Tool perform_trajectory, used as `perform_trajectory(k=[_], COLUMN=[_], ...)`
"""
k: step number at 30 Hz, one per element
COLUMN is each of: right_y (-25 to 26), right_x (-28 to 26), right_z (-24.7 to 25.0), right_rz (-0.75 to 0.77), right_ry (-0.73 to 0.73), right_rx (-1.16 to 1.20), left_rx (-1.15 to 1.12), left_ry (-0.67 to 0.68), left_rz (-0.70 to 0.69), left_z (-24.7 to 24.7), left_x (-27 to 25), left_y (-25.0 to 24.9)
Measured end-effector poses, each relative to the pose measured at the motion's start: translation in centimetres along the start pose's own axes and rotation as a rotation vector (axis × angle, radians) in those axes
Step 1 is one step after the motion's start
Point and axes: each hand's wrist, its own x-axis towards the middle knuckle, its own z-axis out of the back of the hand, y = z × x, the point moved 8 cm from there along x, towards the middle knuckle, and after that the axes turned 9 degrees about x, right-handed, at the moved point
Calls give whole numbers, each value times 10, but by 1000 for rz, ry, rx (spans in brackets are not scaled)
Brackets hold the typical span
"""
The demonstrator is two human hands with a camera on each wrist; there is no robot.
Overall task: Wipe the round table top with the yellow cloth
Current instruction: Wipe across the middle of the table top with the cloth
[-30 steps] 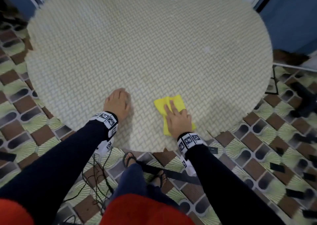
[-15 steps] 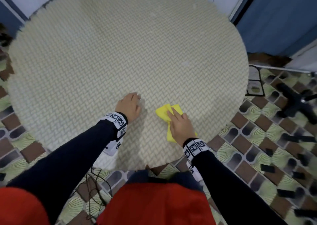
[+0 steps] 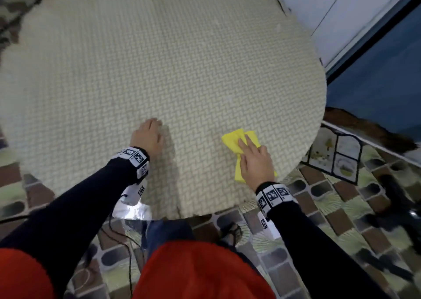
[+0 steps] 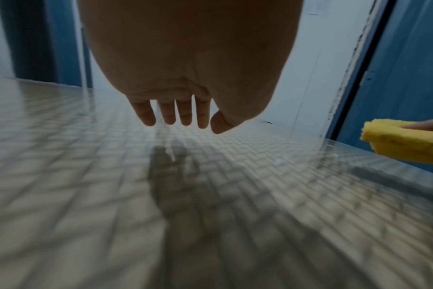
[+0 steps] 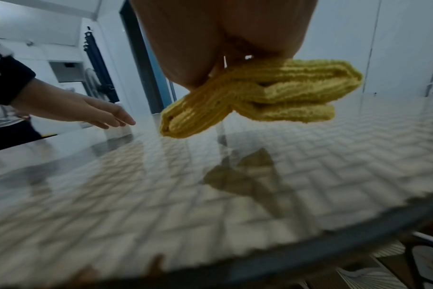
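Table [image 3: 159,70]: round, glossy top over a pale herringbone weave, reflecting both hands. Floor [image 3: 341,209]: brown-and-green patterned tiles. White wall [image 3: 319,13] and blue panel [image 3: 376,82] behind. Each wristband [image 3: 134,156] carries black-and-white square codes. Left hand [image 3: 148,137]: 4 fingers and thumb loosely extended just above the top, holding nothing. Right hand [image 3: 256,164], near the right rim, grips the cloth [image 3: 232,139]: yellow, bunched mid-length under the palm.

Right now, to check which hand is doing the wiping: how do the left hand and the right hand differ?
The left hand holds nothing, fingers loose; the right hand holds the bunched yellow cloth. The left hand is further in over the round table top; the right hand is near its edge. Both are over it.
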Motion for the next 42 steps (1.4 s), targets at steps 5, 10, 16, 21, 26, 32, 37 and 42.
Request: perform_trajectory(k=[5, 10, 16, 21, 26, 32, 37, 42], right_y=[-32, -35, -4, 2, -5, -20, -50, -86], right_x=[1, 27, 67, 89, 97, 94, 83, 81], right_z=[10, 4, -2, 0, 2, 3, -11, -13], right_rz=[128, 239, 402, 478, 568, 720, 735, 585], right_ry=[-45, -7, 93, 173, 189, 166, 206, 244], right_rx=[2, 5, 13, -36, -77, -88, -135, -94], left_rx=[-88, -166, -261, -264, -301, -311, -299, -271], left_ry=[-93, -198, -306, -325, -380, -459, -487, -480], left_rz=[140, 275, 458, 531, 622, 724, 773, 824], left_z=[-15, -29, -19, -6, -11, -22, -35, -48], left_x=[-36, -67, -71, -65, -68, -74, -81, -96], left_y=[-11, -12, -20, -37, -45, -49, -49, -39])
